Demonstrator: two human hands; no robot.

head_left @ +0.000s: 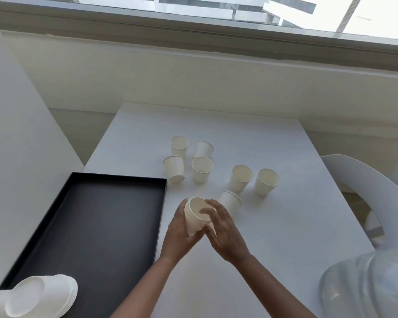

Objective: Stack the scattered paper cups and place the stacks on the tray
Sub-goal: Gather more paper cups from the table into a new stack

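The stack of cups (pixel 197 214) is held over the table (pixel 274 237), at 3 o'clock from the tray (pixel 115 176) and tilted with its open mouth toward 12. The person's left hand (pixel 178 235) is wrapped round the side of the stack from below. The right hand (pixel 223 230) has its fingers curled over the rim of the top cup, though blur hides exactly where the fingertips sit.

Paper cups like these are probably very light, with thin walls that buckle under a hard squeeze. The rolled rim and the base are likely the stiff parts. A gentle hold round the lower wall looks best, with a fingertip on the rim to seat each cup.

The cups are plain off-white, tapered, with a rolled lip. Seven loose cups (pixel 202 169) stand scattered from 11 to 2 o'clock of the hands, the nearest just beside the right fingers. A second stack (pixel 44 294) lies on its side at 7 o'clock, over the tray's near corner.
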